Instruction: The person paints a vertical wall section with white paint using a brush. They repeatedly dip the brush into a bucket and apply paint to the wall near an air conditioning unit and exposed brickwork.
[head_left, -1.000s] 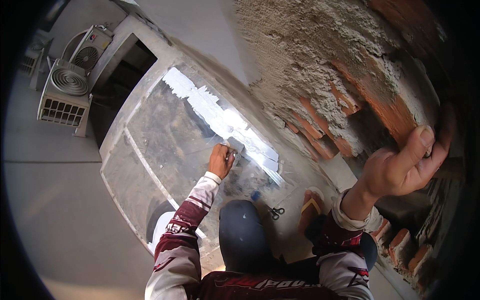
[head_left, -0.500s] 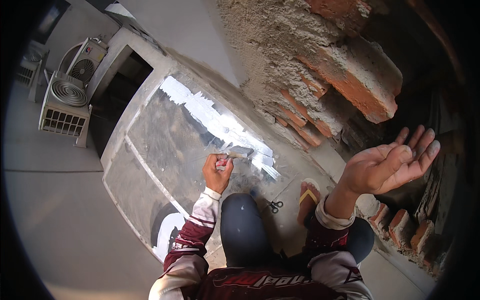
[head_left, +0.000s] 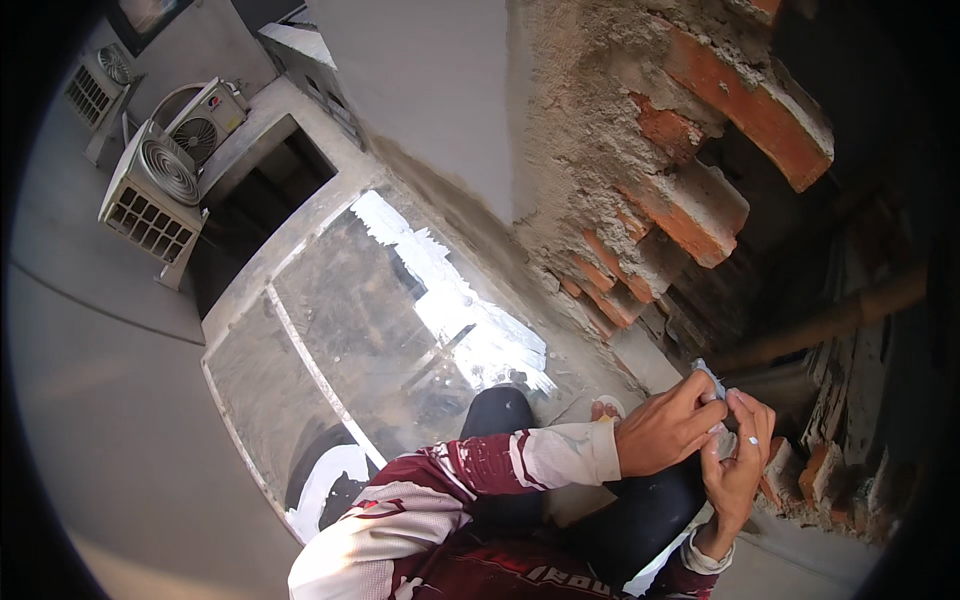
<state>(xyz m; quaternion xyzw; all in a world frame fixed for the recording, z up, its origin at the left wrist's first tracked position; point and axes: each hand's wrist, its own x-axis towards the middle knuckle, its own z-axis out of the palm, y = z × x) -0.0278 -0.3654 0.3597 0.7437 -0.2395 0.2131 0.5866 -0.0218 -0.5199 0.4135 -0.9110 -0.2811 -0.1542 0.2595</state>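
Both my hands have come together at the lower right, in front of the broken brickwork. Fingers bent, my left hand (head_left: 665, 428) is closed on a paintbrush (head_left: 709, 377); only its grey, paint-coated end shows past the fingertips. My right hand (head_left: 738, 462) meets it from the other side, its fingertips pinched at the brush's edge, and a white fleck sits on one finger. The fingers hide most of the brush. Away to the left, a jagged band of wet-looking white paint (head_left: 465, 325) runs along the grey slab (head_left: 350, 290).
Broken brick ends (head_left: 690, 225) jut from the rough wall on the right. A pole (head_left: 840, 315) crosses the dark gap. Air-conditioner units (head_left: 155, 195) stand at the far left beside a dark opening (head_left: 265, 195). Another white patch (head_left: 325, 485) lies near my left sleeve. My foot (head_left: 605, 408) shows beside my knee.
My left hand has swung from above the painted band rightward with the paintbrush. My right hand, open and palm up before, has dropped and closed at the brush. The view has shifted.
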